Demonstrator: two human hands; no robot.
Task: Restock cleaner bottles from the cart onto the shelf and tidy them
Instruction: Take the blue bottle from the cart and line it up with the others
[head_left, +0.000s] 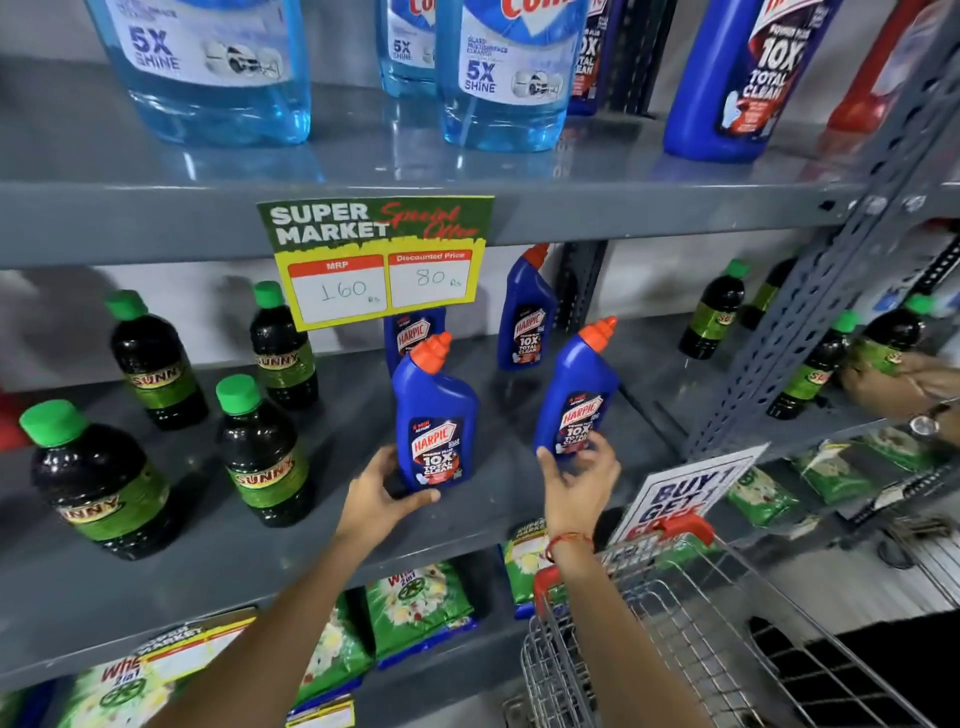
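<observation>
Two blue Harpic bottles were gripped at their bases on the grey shelf (519, 499), below the price sign (379, 260): left hand (382, 493) fingers clamped on the front bottle (435, 421), right hand (582, 483) on the right bottle (579, 395). Rigid, probably heavy, smooth-sided plastic; best held low around the body.

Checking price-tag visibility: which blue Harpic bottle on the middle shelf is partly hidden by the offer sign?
The back-left Harpic bottle, directly under the offer sign; its cap is covered, the other three show orange caps.
</observation>
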